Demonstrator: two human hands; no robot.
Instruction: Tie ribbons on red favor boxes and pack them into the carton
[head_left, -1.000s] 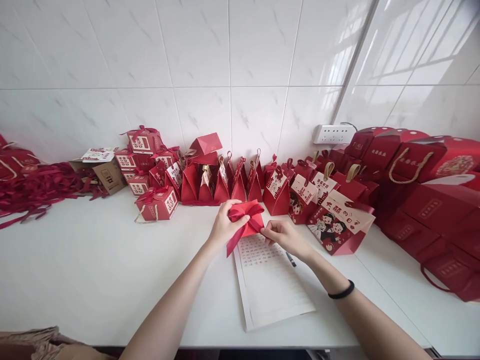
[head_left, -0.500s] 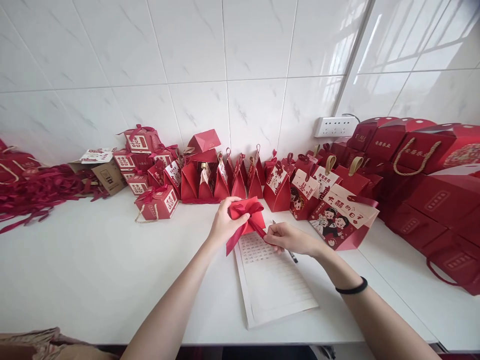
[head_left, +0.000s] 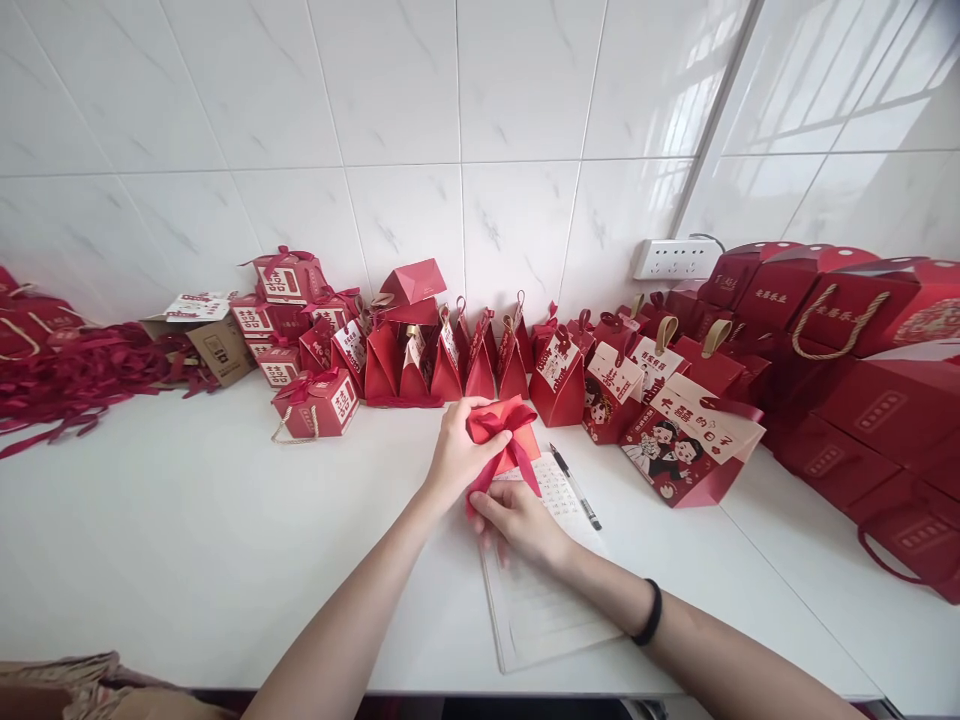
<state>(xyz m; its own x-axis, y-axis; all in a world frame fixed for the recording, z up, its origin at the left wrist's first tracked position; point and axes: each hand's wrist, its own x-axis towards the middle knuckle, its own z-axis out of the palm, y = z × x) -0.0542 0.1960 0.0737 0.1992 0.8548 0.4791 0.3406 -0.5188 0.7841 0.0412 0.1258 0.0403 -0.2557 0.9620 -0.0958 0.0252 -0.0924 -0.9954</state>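
A small red gift box (head_left: 527, 447) is held above the table by my left hand (head_left: 459, 448), thumb on the front and fingers behind. Across the box lies a dark red ribbon bow (head_left: 491, 421) with its two tails hanging down. My right hand (head_left: 517, 520) pinches the end of the left tail between thumb and fingers, just below the box. Under my right hand is an open notebook (head_left: 536, 600) with handwritten lines, partly covered by the hand and forearm. A black pen (head_left: 576, 487) lies beside the notebook's upper right edge.
Red candy boxes (head_left: 480, 365) stand in a row along the tiled wall. At left are stacked boxes (head_left: 289, 280), a cardboard box (head_left: 221, 350) and a heap of ribbons (head_left: 90, 370). Large red boxes (head_left: 862, 410) are piled right, below a power strip (head_left: 675, 260).
My right hand has moved left from the right ribbon tail to the left one. My left hand still holds the box, and the pen is now more visible.
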